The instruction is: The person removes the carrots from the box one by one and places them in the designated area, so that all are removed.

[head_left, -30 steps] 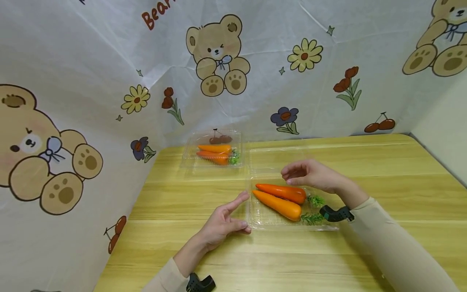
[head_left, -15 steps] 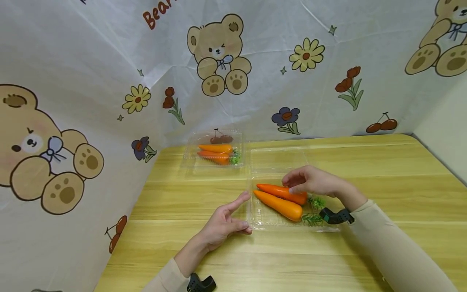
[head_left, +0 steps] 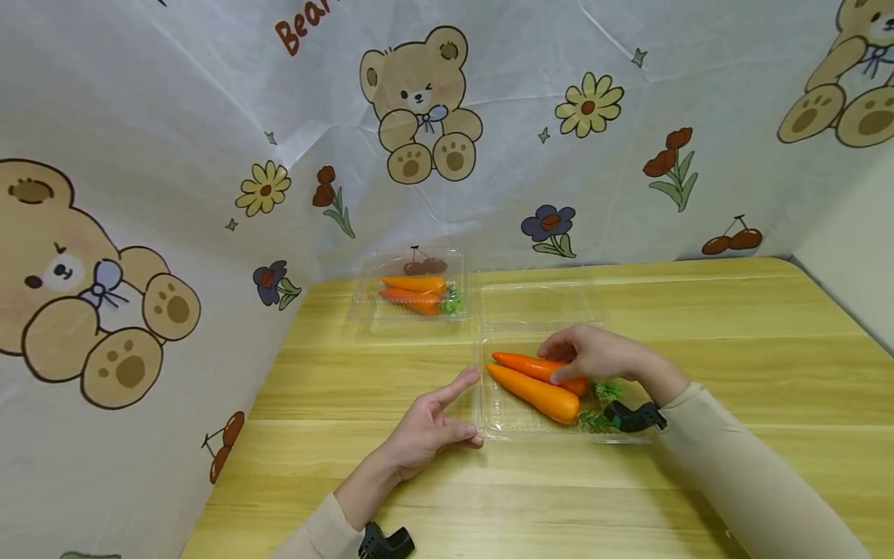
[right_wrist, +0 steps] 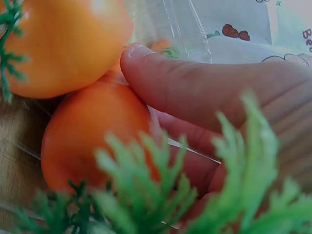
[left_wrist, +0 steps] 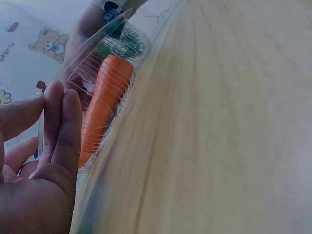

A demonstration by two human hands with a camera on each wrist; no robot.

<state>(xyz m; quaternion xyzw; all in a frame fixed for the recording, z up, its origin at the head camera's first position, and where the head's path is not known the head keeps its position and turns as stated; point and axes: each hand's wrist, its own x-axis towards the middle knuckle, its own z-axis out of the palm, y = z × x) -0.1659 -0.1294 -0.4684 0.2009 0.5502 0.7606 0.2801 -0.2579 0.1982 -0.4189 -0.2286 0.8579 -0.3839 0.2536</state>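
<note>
Here the right hand (head_left: 594, 353) reaches palm-down into the near clear tray (head_left: 503, 423), fingers curled round the darker carrot (head_left: 531, 365), one of two there. Left hand (head_left: 426, 427) lies relaxed, fingers straight, touching the tray's left edge; a second closed tray (head_left: 370, 310) with two carrots sits farther back on the bench (head_left: 698, 310).

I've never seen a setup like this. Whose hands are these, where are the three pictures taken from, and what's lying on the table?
No machine here: a person works with bare hands and wears three cameras. The wide picture comes from the head, the close-ups from each wrist. On the wooden table an open clear tray holds two toy carrots. The right hand curls over the darker carrot, thumb against it, beside the lighter carrot. The left hand rests with straight fingers against the tray's left edge. Farther back, a closed clear box holds two more carrots.
</note>
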